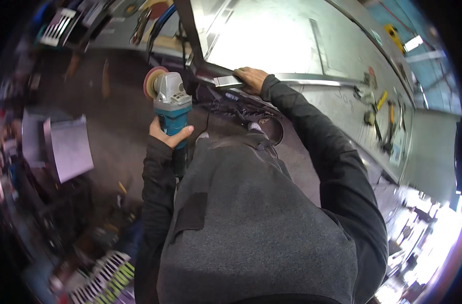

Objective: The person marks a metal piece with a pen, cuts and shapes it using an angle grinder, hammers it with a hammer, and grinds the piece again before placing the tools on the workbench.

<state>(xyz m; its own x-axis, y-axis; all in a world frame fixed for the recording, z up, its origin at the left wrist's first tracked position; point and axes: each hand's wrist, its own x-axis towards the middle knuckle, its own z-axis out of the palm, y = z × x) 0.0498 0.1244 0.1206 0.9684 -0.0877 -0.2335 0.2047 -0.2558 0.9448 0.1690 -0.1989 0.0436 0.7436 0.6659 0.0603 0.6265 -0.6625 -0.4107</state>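
My left hand is wrapped round the teal body of an angle grinder, which points away from me. A reddish sanding disc sits on the left side of its grey head. Ahead and to the right, my right hand grips a metal bar near its end, fingers over the top. The bar runs along the near edge of the workbench to the right. Between the disc and the bar's end there is a gap; they do not touch.
Wrenches and hand tools lie at the bench's right end. A dark upright post stands beyond the bar's end. Light sheets stand at the left. My shoes and a dark cable are below the bench edge.
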